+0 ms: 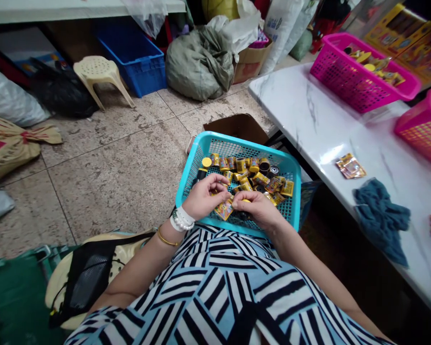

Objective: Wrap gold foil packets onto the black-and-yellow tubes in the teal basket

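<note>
My left hand (207,197), with bracelets at its wrist, pinches a small printed yellow sticker sheet (224,210) between thumb and fingers. At the sheet's right edge, the fingertips of my right hand (257,207) are pressed together on it. A black and yellow piece shows under my right fingers; whether they hold it I cannot tell. Both hands are over a turquoise plastic basket (295,191) at my lap. In it lie several small yellow printed cylinders (261,178), some with black open ends. A black cylinder with a yellow cap (206,162) leans at the basket's left side.
To the right, a white marble-patterned table (294,103) bears pink baskets (359,91), a printed packet (351,166) and a teal cloth (380,215). A brown carton (237,125) is behind my basket. Farther off are a stool (98,69), a blue crate (140,67) and sacks (199,62).
</note>
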Demonstrator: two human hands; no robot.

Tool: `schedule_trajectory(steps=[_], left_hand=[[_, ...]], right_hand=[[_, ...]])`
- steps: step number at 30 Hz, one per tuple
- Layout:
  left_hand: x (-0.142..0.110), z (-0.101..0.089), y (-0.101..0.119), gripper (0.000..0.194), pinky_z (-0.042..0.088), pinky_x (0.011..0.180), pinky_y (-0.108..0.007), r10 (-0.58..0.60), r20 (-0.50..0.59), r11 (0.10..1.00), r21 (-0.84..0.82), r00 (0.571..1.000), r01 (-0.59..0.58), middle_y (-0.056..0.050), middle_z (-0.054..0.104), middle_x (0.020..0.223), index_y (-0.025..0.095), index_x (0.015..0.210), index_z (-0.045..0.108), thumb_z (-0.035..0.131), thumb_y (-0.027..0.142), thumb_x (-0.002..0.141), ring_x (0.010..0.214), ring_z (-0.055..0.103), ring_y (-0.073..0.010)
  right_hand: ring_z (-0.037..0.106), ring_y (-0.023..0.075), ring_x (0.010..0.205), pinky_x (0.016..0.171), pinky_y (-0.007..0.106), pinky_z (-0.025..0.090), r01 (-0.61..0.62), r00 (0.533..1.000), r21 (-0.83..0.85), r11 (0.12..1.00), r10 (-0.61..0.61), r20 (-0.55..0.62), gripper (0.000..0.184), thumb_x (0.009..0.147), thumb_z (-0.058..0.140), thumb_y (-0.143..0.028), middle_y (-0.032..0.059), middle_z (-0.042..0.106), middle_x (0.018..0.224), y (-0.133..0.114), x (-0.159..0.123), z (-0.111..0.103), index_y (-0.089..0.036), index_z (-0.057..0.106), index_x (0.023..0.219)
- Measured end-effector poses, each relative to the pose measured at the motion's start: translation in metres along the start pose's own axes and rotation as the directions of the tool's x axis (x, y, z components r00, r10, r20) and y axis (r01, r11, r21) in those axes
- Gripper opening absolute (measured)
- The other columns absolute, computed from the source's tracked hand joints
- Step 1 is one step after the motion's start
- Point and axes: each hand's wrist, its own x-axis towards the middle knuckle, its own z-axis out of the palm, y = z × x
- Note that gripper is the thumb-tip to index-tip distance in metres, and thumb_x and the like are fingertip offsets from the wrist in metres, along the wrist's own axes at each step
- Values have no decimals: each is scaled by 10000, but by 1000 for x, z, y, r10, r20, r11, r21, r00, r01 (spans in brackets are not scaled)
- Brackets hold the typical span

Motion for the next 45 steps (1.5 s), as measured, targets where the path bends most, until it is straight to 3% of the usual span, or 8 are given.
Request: schedule_trajectory(steps=[4, 8, 16, 22, 30, 33, 39, 45], left_hand=[[0, -4, 4, 282, 459, 670, -238, -12, -259, 999, -45, 966, 0, -18, 640, 797, 152, 878, 650, 753, 385, 757, 730, 582, -125], [-5, 4, 9, 372, 371, 528, -211, -155, -213, 973, -202, 965, 112, -3, 614, 673, 139, 780, 693, 740, 508, 754, 585, 502, -91], [-6, 17, 4, 397, 272, 441, -188, -275, -149, 904, -377, 950, 203, 18, 587, 592, 127, 763, 746, 840, 490, 633, 487, 401, -50], [-3, 8, 7, 406, 193, 398, -174, -336, -184, 870, -435, 924, 230, 52, 480, 495, 111, 737, 747, 896, 434, 542, 437, 338, -25], [-6, 6, 12, 413, 153, 376, -184, -347, -98, 873, -398, 933, 283, 45, 481, 437, 106, 773, 744, 860, 465, 604, 385, 342, -29], [-4, 7, 9, 399, 154, 369, -177, -355, -31, 854, -417, 934, 311, 38, 510, 467, 105, 786, 743, 876, 426, 591, 381, 356, -25], [2, 3, 1, 364, 153, 349, -139, -441, -30, 755, -552, 897, 353, 48, 499, 480, 107, 734, 687, 893, 363, 577, 374, 349, -9], [2, 2, 3, 331, 188, 348, -101, -469, 28, 674, -634, 882, 379, -14, 614, 668, 62, 839, 721, 873, 256, 620, 457, 422, -3]], right_hand=[[531, 124, 616, 614, 270, 412, 106, 958, 119, 987, -70, -277, 254, 618, 848, -399, -20, 645, 672, -7, 2, -2, -205, 700, 688], [525, 127, 626, 612, 268, 415, 238, 902, 80, 968, -190, -387, 237, 660, 826, -405, -23, 625, 683, -9, 4, -5, -217, 691, 712], [576, 174, 746, 751, 328, 463, 431, 799, -414, 802, -553, -238, 133, 805, 729, -328, 12, 640, 754, -14, -6, 9, -235, 705, 713], [584, 186, 723, 724, 355, 479, 495, 753, -552, 671, -648, -113, 108, 843, 694, -296, 27, 646, 738, -15, -10, 16, -255, 722, 747], [587, 192, 719, 710, 359, 483, 479, 764, -565, 672, -636, -109, 133, 838, 690, -348, 35, 658, 740, -16, -11, 16, -256, 726, 749], [585, 194, 733, 730, 361, 481, 452, 814, -499, 740, -570, -108, 180, 833, 693, -393, 40, 666, 741, -15, -10, 13, -245, 736, 738], [600, 164, 737, 539, 264, 436, 182, 939, 73, 981, -151, -308, 324, 838, 643, -510, 46, 671, 879, -12, -4, -5, -223, 752, 943], [676, 187, 916, 877, 364, 557, 288, 938, 204, 936, -234, -255, 483, 724, 787, -291, 38, 677, 1108, -16, -14, -8, -268, 647, 1185]])
